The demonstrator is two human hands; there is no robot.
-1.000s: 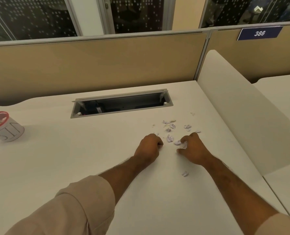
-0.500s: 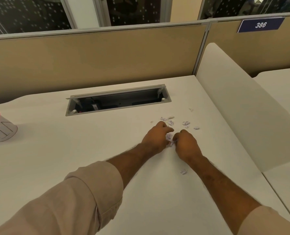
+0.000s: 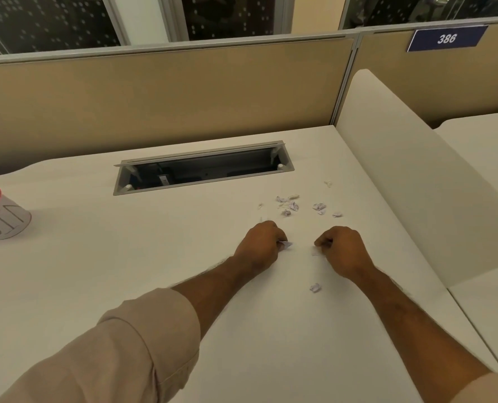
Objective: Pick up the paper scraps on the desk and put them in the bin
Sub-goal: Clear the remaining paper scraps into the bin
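Several small white paper scraps (image 3: 291, 205) lie scattered on the white desk (image 3: 125, 257), just beyond my hands. My left hand (image 3: 261, 247) is curled and pinches a scrap (image 3: 285, 244) that sticks out at its fingertips. My right hand (image 3: 342, 250) is curled too, with a scrap (image 3: 315, 251) at its fingertips. A single scrap (image 3: 315, 287) lies nearer to me, between my forearms. The bin (image 3: 0, 213), a small white cup with a red rim, stands at the far left edge of the desk.
An open cable tray (image 3: 204, 168) is sunk into the desk behind the scraps. A white side divider (image 3: 416, 175) rises along the right edge. A tan partition (image 3: 160, 94) closes off the back.
My hands were together over the scraps half a second ago. They have drawn apart and slightly toward me, each with a scrap at its fingertips.
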